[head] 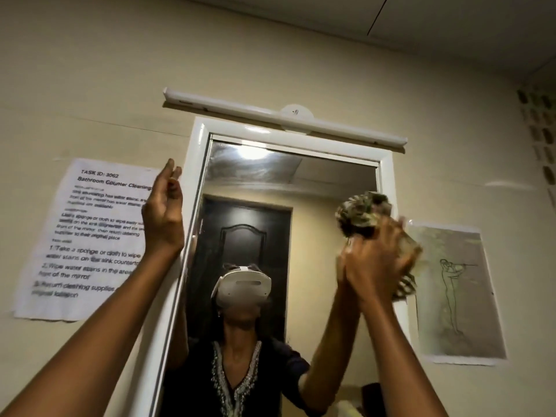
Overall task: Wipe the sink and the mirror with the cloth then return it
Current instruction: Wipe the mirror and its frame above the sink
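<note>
Both hands are raised in front of a tall mirror (270,188) set in a white frame (192,182) on a cream wall. The right hand (376,263) grips a bunched, mottled green-brown cloth (364,215) and presses it against the glass near the mirror's right edge, a little below its top right corner — most of the cloth bulges above the fingers, and a looser fold hangs out past the hand on the right, over the frame. The hand and cloth are blurred. The left hand (164,212) holds nothing: it is open, fingers straight and pointing up, lying along the frame's left edge, well apart from the cloth.

A white bar light (285,118) is mounted just above the frame. A printed instruction sheet (87,236) is stuck to the wall left of the mirror — partly covered by the left hand — and a pale figure sketch (457,293) hangs to the right.
</note>
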A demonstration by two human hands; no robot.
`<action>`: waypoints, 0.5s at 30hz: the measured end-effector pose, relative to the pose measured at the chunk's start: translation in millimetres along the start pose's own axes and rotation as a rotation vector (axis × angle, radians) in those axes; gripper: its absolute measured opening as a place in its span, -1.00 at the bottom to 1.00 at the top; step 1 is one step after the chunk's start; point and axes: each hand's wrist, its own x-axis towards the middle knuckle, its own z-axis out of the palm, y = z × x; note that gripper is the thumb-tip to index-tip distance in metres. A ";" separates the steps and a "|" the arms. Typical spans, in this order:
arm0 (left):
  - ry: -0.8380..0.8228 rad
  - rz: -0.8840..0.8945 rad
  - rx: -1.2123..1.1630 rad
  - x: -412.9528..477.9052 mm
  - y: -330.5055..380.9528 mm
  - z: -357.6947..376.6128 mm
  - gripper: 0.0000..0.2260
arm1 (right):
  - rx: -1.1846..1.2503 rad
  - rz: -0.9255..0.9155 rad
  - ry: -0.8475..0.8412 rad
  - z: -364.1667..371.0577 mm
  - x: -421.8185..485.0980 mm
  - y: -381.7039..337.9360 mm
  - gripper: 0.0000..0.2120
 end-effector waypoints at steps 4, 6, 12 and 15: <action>-0.030 -0.008 -0.055 0.5 1.8 -1.4 -0.53 | -0.025 0.175 0.018 4.0 -18.2 3.1 -0.39; -0.043 -0.018 -0.073 -1.5 3.7 -3.1 -0.54 | 0.008 0.263 0.034 8.4 -16.8 -11.3 -0.42; -0.040 -0.133 -0.202 2.6 2.2 -7.9 -0.50 | 0.130 0.048 -0.040 12.2 8.6 -95.9 -0.43; -0.036 -0.218 -0.283 1.4 1.0 -6.5 -0.58 | 0.135 -0.278 -0.092 16.5 5.4 -153.0 -0.45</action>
